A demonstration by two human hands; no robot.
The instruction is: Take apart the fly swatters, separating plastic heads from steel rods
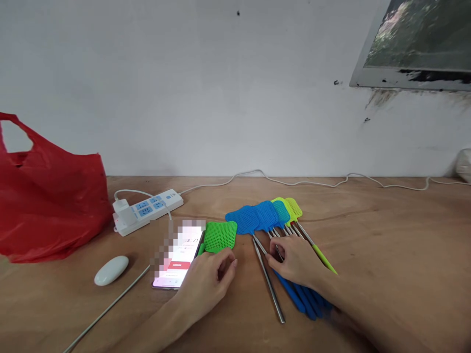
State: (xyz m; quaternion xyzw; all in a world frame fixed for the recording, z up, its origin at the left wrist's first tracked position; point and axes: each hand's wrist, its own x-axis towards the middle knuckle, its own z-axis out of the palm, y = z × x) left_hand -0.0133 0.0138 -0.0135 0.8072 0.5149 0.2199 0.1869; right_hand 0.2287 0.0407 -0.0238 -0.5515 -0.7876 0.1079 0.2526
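The bent right hand (297, 260) is lying over the long, slanting blue swatters (246, 219) — the green swatter (221, 236) is sitting just past the bent left hand (206, 275) — I can't tell if either is gripping.

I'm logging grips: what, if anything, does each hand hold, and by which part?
Cannot be told: the right hand covers metal shafts of blue mesh flyswatters; the left hand overlaps a green mesh flyswatter.

The left edge crops the red bag (55, 201); the right hand (294, 257) hides parts of the blue swatters (265, 215); pixelation blurs the phone (182, 252).
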